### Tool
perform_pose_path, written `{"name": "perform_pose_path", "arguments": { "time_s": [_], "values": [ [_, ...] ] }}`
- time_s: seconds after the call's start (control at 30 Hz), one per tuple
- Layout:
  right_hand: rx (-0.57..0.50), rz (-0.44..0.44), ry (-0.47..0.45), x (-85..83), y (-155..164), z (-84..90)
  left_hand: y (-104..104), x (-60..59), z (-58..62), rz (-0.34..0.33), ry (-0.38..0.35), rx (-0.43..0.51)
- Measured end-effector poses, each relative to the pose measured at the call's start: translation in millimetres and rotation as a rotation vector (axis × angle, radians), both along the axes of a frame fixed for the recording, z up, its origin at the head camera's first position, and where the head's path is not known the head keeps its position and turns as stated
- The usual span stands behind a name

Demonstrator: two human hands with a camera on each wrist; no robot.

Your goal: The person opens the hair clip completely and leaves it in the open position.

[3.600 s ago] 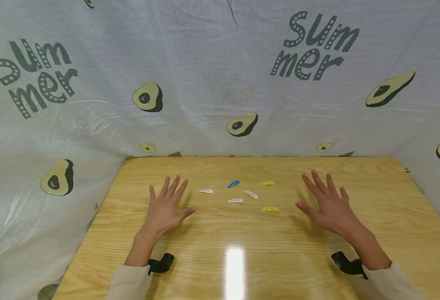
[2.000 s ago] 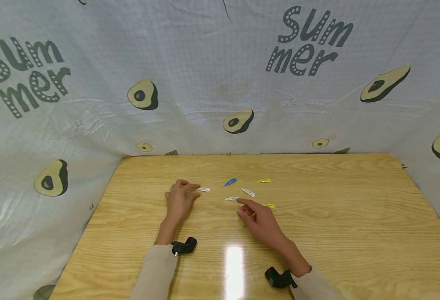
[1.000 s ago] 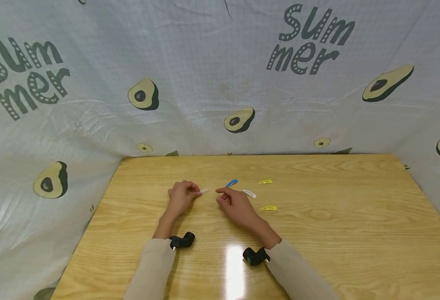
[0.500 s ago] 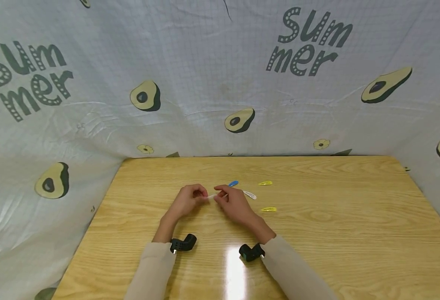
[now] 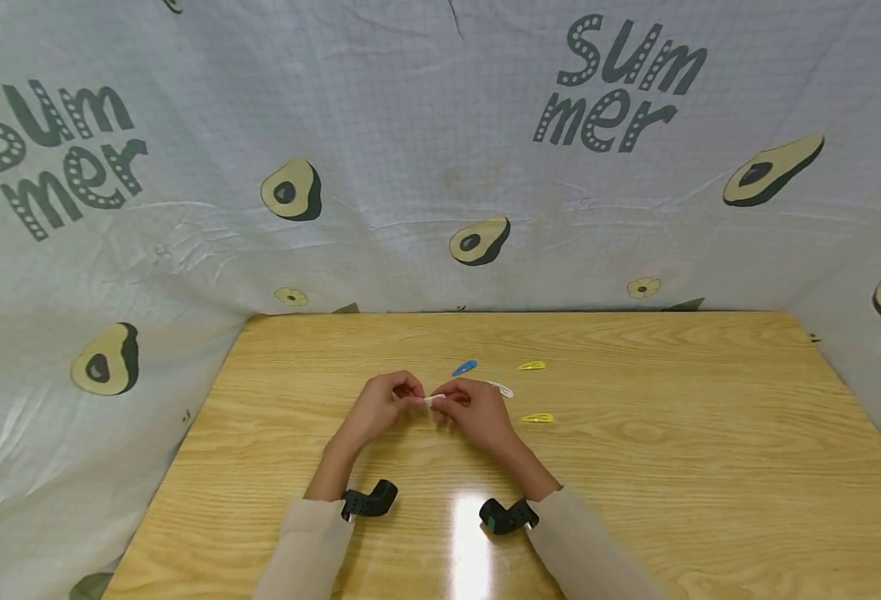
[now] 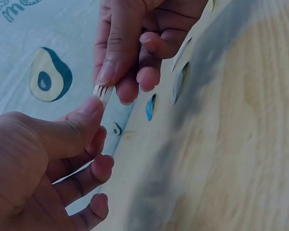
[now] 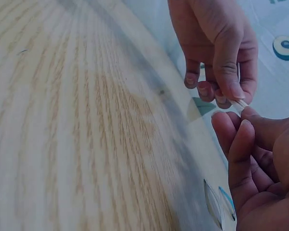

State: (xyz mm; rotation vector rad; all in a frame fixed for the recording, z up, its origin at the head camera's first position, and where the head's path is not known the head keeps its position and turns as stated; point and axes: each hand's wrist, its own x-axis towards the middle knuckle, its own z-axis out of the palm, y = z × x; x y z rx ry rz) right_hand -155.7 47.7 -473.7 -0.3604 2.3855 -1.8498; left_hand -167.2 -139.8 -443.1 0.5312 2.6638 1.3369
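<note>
Both hands meet above the middle of the wooden table (image 5: 635,467). My left hand (image 5: 412,397) and my right hand (image 5: 445,399) pinch a white hair clip (image 5: 431,402) between thumbs and forefingers. In the left wrist view my left hand's thumb (image 6: 89,108) and my right hand (image 6: 119,79) hold the thin white hair clip (image 6: 101,90), which looks like two thin layers. The right wrist view shows the white hair clip (image 7: 240,102) between my left hand (image 7: 226,89) and my right hand (image 7: 242,119). Whether it is one clip or two together is unclear.
Behind the hands lie a blue clip (image 5: 464,367), a white clip (image 5: 502,388) and two yellow clips (image 5: 531,365) (image 5: 537,417). An avocado-print cloth (image 5: 440,167) walls the table on three sides. Bare wood lies left, right and in front.
The hands lay flat and apart at first. Each hand then took a white clip off the table. They have since drawn together and now pinch at one point.
</note>
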Motion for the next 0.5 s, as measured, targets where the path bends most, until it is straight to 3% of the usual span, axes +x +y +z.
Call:
{"name": "perform_pose_path", "arguments": {
  "time_s": [0.5],
  "values": [
    [-0.023,0.039,0.024,21.9,19,13.6,17,25.6,-9.9,0.107,0.026,0.089]
  ]
}}
